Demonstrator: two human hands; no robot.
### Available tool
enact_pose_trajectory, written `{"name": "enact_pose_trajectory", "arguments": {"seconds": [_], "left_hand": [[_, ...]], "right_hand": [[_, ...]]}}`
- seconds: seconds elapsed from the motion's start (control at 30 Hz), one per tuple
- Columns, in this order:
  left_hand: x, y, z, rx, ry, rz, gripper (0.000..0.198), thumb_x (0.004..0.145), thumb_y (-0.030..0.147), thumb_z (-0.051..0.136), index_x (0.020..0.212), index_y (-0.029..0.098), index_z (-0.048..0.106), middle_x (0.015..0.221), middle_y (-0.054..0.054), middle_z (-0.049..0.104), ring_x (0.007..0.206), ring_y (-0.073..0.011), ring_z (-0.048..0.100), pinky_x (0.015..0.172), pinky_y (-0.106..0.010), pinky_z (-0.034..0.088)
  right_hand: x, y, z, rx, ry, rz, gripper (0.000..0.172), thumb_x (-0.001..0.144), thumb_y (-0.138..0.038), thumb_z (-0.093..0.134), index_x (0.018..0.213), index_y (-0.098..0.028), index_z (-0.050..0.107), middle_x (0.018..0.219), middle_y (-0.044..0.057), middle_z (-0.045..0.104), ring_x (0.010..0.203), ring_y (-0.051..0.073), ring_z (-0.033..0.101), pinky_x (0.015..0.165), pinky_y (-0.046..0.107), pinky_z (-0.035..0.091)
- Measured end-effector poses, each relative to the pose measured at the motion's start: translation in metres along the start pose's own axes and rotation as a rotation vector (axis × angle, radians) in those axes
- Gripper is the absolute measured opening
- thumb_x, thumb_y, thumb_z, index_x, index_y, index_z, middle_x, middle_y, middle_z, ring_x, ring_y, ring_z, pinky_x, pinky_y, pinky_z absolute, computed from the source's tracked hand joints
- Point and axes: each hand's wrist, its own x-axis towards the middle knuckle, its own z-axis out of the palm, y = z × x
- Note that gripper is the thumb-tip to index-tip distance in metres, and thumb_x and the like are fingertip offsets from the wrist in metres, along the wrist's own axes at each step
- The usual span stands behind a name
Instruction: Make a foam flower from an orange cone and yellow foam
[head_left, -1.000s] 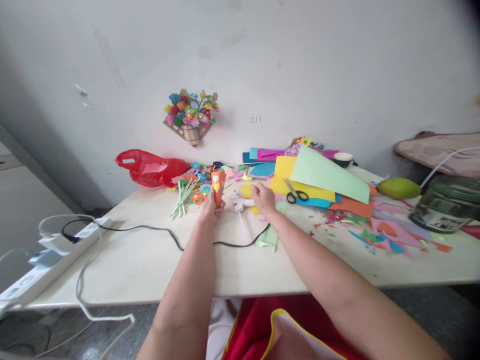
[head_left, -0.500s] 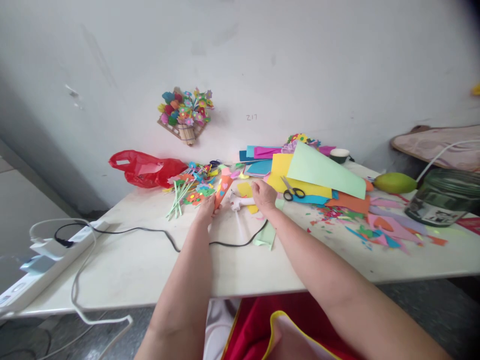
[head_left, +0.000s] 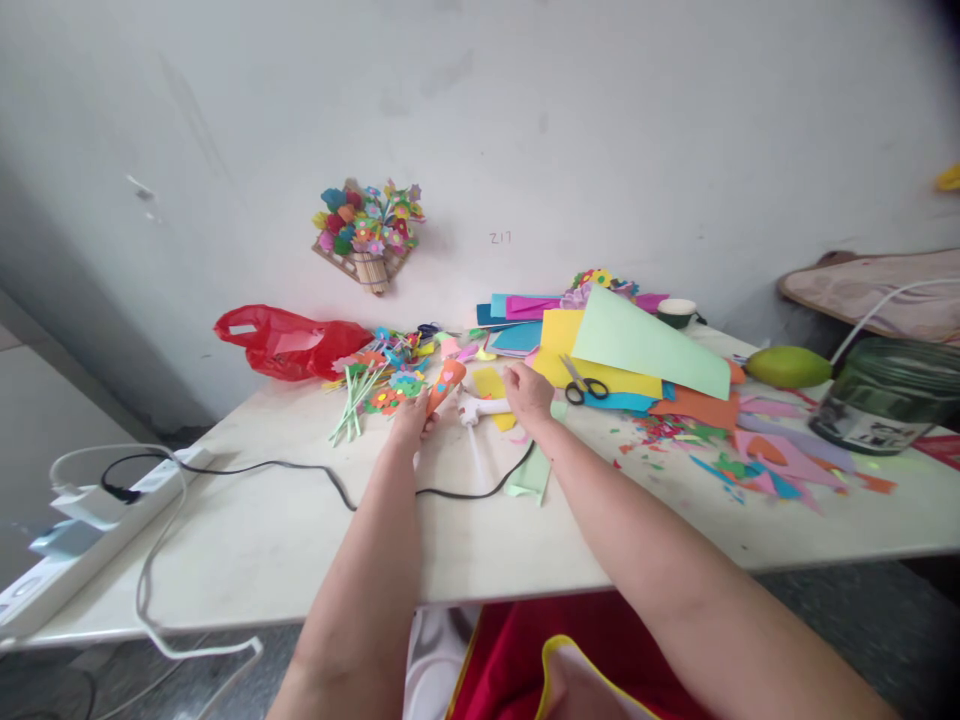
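My left hand [head_left: 413,416] is closed round the narrow end of an orange paper cone [head_left: 445,384] with small hearts on it; the cone leans to the right, low over the table. My right hand [head_left: 528,391] rests on the table beside a white glue gun [head_left: 483,408], fingers curled over a yellow paper scrap [head_left: 491,382]. The gun's black cable [head_left: 457,490] runs left across the white table [head_left: 300,530] to a power strip [head_left: 90,530]. Green sticks and paper flowers [head_left: 367,385] lie just left of the cone.
Coloured paper sheets [head_left: 637,345] with black scissors [head_left: 583,385] lie right of my hands, with paper scraps [head_left: 735,455] beyond. A red plastic bag [head_left: 289,340], a green fruit [head_left: 787,366], a dark jar [head_left: 889,395] and a wall-hung flower basket [head_left: 366,232] are also here.
The orange cone has tipped from upright to leaning right and dropped towards the table. My right hand has stayed by the glue gun.
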Motion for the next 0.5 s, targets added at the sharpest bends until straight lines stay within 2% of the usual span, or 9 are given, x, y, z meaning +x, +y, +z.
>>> {"name": "enact_pose_trajectory", "arguments": {"seconds": [0.2,0.33,0.43,0.5], "left_hand": [[0.009,-0.002,0.004,0.135,0.172,0.059,0.024,0.086,0.038,0.035,0.083,0.018,0.048,0.059,-0.004,0.057,0.04,-0.0127,0.048,0.043,-0.024,0.035],[0.006,0.003,-0.001,0.31,0.313,0.137,0.02,0.083,0.039,0.043,0.079,0.021,0.051,0.061,-0.005,0.055,0.055,-0.0202,0.055,0.051,-0.027,0.034],[0.001,0.008,-0.006,0.543,0.432,0.187,0.023,0.084,0.041,0.041,0.075,0.022,0.052,0.064,-0.008,0.056,0.069,-0.0259,0.058,0.057,-0.029,0.034],[0.0,0.011,-0.009,0.619,0.481,0.198,0.027,0.085,0.042,0.039,0.076,0.021,0.053,0.069,-0.011,0.059,0.076,-0.0293,0.058,0.06,-0.031,0.035]], "right_hand": [[-0.001,0.003,0.003,-0.007,-0.015,-0.022,0.025,0.086,-0.029,0.044,0.072,-0.02,0.063,0.067,0.002,0.059,0.061,0.014,0.046,0.053,0.026,0.016],[-0.001,0.003,0.005,-0.005,-0.011,-0.035,0.025,0.086,-0.029,0.044,0.073,-0.02,0.064,0.07,0.003,0.062,0.063,0.015,0.048,0.053,0.026,0.018],[-0.001,0.002,0.004,0.007,-0.023,-0.019,0.025,0.086,-0.029,0.045,0.073,-0.02,0.064,0.071,0.002,0.064,0.063,0.015,0.049,0.053,0.026,0.019],[-0.001,0.001,0.002,0.019,-0.029,-0.002,0.025,0.086,-0.03,0.045,0.073,-0.02,0.064,0.071,0.002,0.064,0.062,0.015,0.049,0.053,0.025,0.019]]}}
